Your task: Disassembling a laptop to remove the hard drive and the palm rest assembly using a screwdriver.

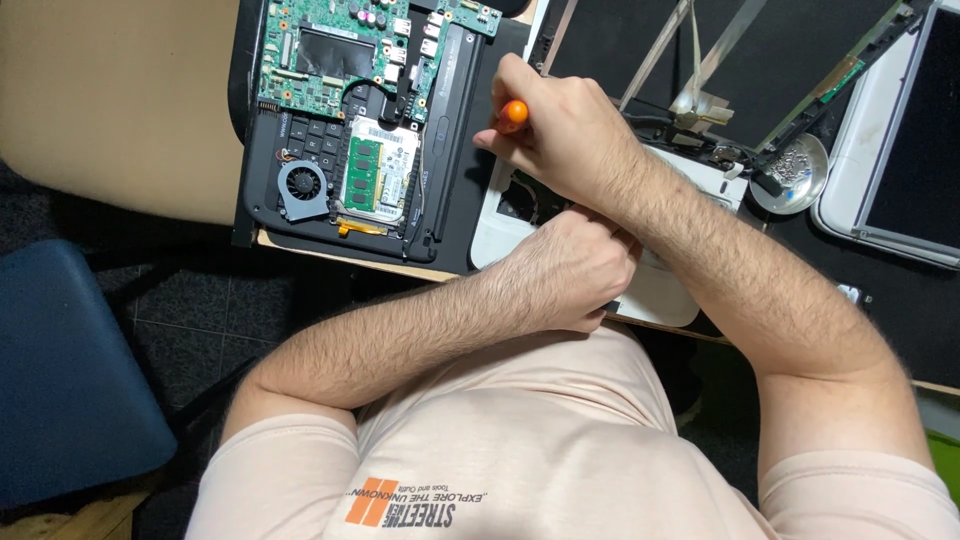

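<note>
On tabletop, orange-handled screwdriver [513, 112] is clamped in right hand [560, 125] over white laptop base [500, 230], steadied by closed left hand [560, 270]. Driver best kept vertical, w/ firm pressure.

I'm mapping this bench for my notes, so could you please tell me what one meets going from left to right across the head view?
Blue chair seat → opened black laptop base with its green board → right hand gripping an orange-handled screwdriver → small metal dish → white-framed screen panel.
</note>
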